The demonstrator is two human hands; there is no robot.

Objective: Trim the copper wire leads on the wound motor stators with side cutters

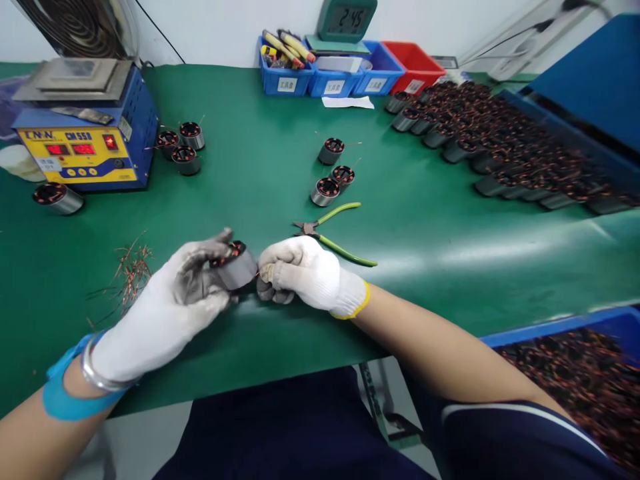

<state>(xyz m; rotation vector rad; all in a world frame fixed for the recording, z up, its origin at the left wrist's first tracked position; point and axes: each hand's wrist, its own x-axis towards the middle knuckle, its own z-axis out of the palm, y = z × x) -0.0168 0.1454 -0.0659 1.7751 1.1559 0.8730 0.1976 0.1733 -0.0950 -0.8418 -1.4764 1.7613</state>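
Note:
My left hand (173, 303), in a white glove with grey palm, grips a motor stator (239, 269) by its side. The stator is a short metal cylinder, tilted, with black insulation and copper windings showing at its upper end. Close against its right side, my gloved right hand (311, 272) pinches a thin copper wire (258, 273); most of the wire is hidden by the fingers. Just beyond the right hand lie cutting pliers (311, 229) with green handles, jaws apart. Loose copper wire scraps (134, 270) lie left of my left hand.
Three stators (331, 152) stand beyond the pliers. Others stand by the yellow-and-blue CM550 unit (83, 157). Many stators (457, 150) fill the right rear, beside a blue panel (595, 87). Blue bins (285, 82) and a red bin (413, 67) line the back. A blue crate (550, 331) sits lower right.

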